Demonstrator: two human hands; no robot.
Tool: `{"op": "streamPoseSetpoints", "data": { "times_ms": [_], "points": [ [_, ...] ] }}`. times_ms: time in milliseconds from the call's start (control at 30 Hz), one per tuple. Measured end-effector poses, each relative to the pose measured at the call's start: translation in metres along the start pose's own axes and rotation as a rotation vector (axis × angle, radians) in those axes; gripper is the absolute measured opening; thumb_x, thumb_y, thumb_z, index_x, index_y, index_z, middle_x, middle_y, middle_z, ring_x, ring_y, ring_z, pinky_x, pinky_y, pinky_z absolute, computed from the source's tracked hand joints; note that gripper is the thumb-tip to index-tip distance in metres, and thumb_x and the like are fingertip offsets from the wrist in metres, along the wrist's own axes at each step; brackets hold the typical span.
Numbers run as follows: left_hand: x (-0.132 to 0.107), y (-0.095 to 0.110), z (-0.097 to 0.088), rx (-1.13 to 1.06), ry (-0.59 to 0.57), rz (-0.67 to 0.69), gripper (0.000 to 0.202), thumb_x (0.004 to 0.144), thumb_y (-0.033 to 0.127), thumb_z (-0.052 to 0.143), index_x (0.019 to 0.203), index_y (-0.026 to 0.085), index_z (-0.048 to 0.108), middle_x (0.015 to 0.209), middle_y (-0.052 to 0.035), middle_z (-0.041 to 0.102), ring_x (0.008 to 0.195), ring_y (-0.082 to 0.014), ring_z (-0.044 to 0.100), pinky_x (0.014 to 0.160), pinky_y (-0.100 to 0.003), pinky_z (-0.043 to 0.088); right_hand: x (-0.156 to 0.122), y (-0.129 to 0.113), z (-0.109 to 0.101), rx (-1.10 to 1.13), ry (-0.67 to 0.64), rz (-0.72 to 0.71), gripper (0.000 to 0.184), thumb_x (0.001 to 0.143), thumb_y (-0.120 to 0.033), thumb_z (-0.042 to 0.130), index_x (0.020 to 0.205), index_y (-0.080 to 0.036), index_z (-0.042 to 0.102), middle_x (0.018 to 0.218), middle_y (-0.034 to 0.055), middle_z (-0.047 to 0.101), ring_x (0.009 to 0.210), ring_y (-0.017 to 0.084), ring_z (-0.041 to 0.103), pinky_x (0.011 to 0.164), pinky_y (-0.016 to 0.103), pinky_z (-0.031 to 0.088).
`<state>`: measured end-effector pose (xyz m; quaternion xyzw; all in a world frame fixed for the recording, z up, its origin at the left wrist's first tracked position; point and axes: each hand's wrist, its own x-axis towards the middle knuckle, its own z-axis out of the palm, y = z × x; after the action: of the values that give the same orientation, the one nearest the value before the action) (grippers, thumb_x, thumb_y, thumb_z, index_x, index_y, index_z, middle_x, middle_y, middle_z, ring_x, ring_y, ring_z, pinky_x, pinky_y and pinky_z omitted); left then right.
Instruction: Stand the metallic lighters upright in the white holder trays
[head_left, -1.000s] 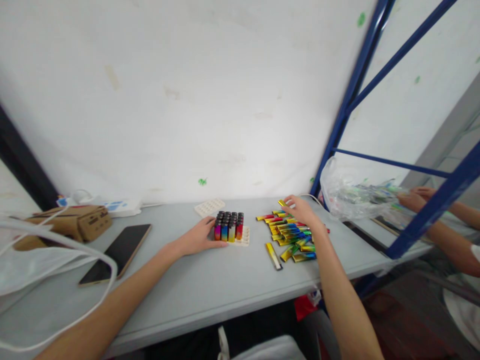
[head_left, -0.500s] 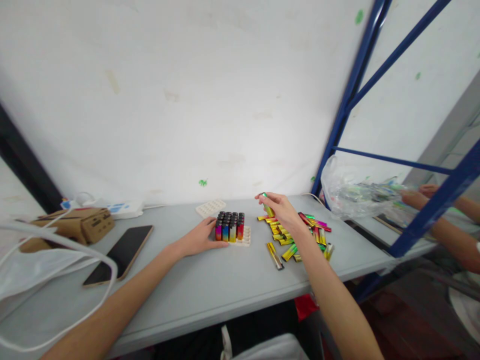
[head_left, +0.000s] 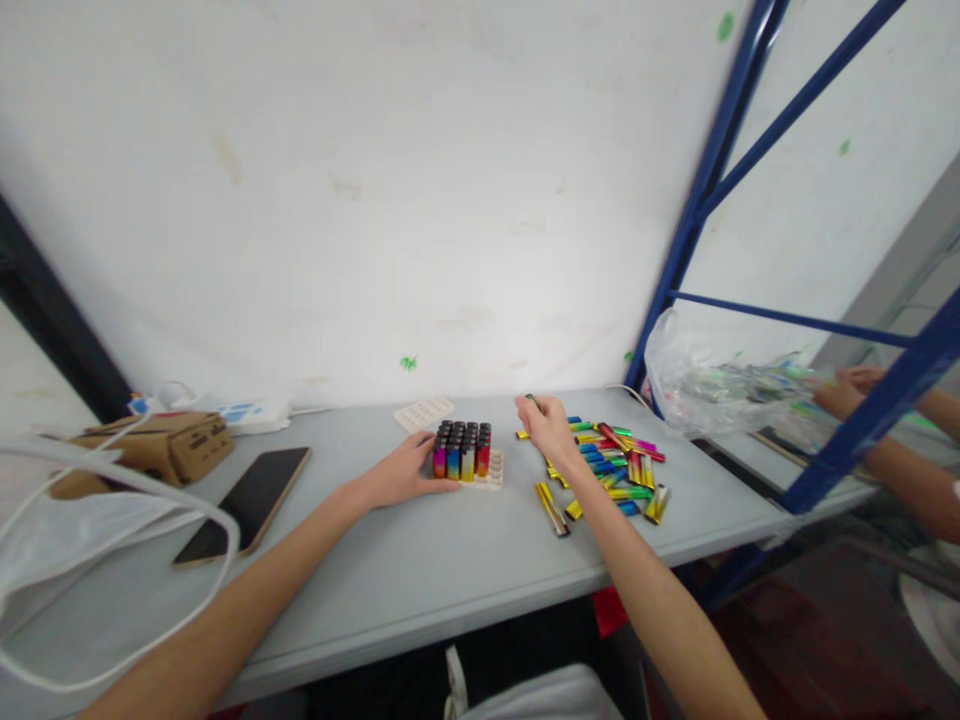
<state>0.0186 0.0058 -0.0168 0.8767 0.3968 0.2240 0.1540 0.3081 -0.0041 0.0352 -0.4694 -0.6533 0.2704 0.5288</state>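
My left hand (head_left: 401,470) is curled round the left side of a white tray (head_left: 491,482), its thumb along the front edge. Upright lighters (head_left: 463,455) with black tops and shiny multicoloured bodies stand in tight rows in that tray; holes at its right side show bare. My right hand (head_left: 550,428) is closed round a lighter (head_left: 532,400); only a small dark and green end shows above the fingers. Below and right of this hand lies a loose pile of metallic lighters (head_left: 607,465) in yellow, blue, green and red. One yellow lighter (head_left: 553,508) lies apart at the near side.
A second white tray (head_left: 424,412) lies behind the lighters. At left are a phone (head_left: 247,505), a cardboard box (head_left: 165,445) and a white cable (head_left: 217,520). A blue frame (head_left: 690,200) stands at right; beyond it are a plastic bag (head_left: 697,385) and another person's hands (head_left: 844,395).
My right hand has turned and closed further round its lighter, which showed more before. More blue lighters in the pile now show. My left hand keeps its place at the tray.
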Motion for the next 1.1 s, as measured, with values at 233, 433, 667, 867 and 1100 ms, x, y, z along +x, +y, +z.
{"op": "streamPoseSetpoints", "data": {
  "times_ms": [233, 433, 667, 867, 1100],
  "points": [
    [0.001, 0.002, -0.001, 0.009, -0.001, -0.015, 0.079, 0.081, 0.074, 0.078, 0.136, 0.019, 0.065, 0.144, -0.0146, 0.064, 0.136, -0.037, 0.058, 0.123, -0.049, 0.043, 0.001, -0.004, -0.002, -0.217, 0.018, -0.065, 0.044, 0.093, -0.055, 0.046, 0.063, -0.023, 0.046, 0.057, -0.0037, 0.044, 0.06, 0.014, 0.044, 0.06, 0.028, 0.031],
    [0.0, 0.003, -0.001, -0.002, 0.013, 0.022, 0.075, 0.084, 0.071, 0.078, 0.134, 0.017, 0.066, 0.142, -0.0158, 0.065, 0.134, -0.0366, 0.06, 0.122, -0.049, 0.044, -0.001, -0.002, -0.008, -0.227, -0.247, -0.091, 0.045, 0.107, -0.059, 0.041, 0.087, -0.022, 0.056, 0.07, -0.0024, 0.061, 0.064, 0.014, 0.055, 0.065, 0.026, 0.041],
    [-0.001, 0.003, -0.001, -0.013, 0.019, 0.021, 0.079, 0.082, 0.073, 0.078, 0.137, 0.018, 0.066, 0.147, -0.0156, 0.063, 0.138, -0.0388, 0.057, 0.123, -0.05, 0.044, -0.008, -0.023, -0.019, -0.571, -0.493, -0.359, 0.05, 0.108, -0.054, 0.052, 0.072, -0.019, 0.059, 0.078, 0.0044, 0.065, 0.079, 0.018, 0.058, 0.077, 0.029, 0.044],
    [-0.001, 0.005, -0.003, -0.02, 0.025, 0.021, 0.075, 0.081, 0.071, 0.079, 0.136, 0.021, 0.067, 0.144, -0.0148, 0.065, 0.135, -0.0382, 0.06, 0.121, -0.051, 0.046, -0.017, -0.039, -0.018, -0.426, -0.717, -0.203, 0.039, 0.104, -0.046, 0.062, 0.077, -0.017, 0.067, 0.073, 0.0033, 0.075, 0.066, 0.018, 0.066, 0.065, 0.026, 0.044],
    [-0.001, 0.005, -0.002, -0.026, 0.026, 0.023, 0.074, 0.081, 0.072, 0.079, 0.133, 0.021, 0.069, 0.143, -0.014, 0.066, 0.136, -0.0381, 0.059, 0.122, -0.05, 0.045, -0.018, -0.042, -0.014, -0.4, -0.768, -0.135, 0.026, 0.1, -0.033, 0.066, 0.087, -0.014, 0.078, 0.082, 0.0062, 0.081, 0.073, 0.02, 0.072, 0.065, 0.025, 0.046]
  ]
}}
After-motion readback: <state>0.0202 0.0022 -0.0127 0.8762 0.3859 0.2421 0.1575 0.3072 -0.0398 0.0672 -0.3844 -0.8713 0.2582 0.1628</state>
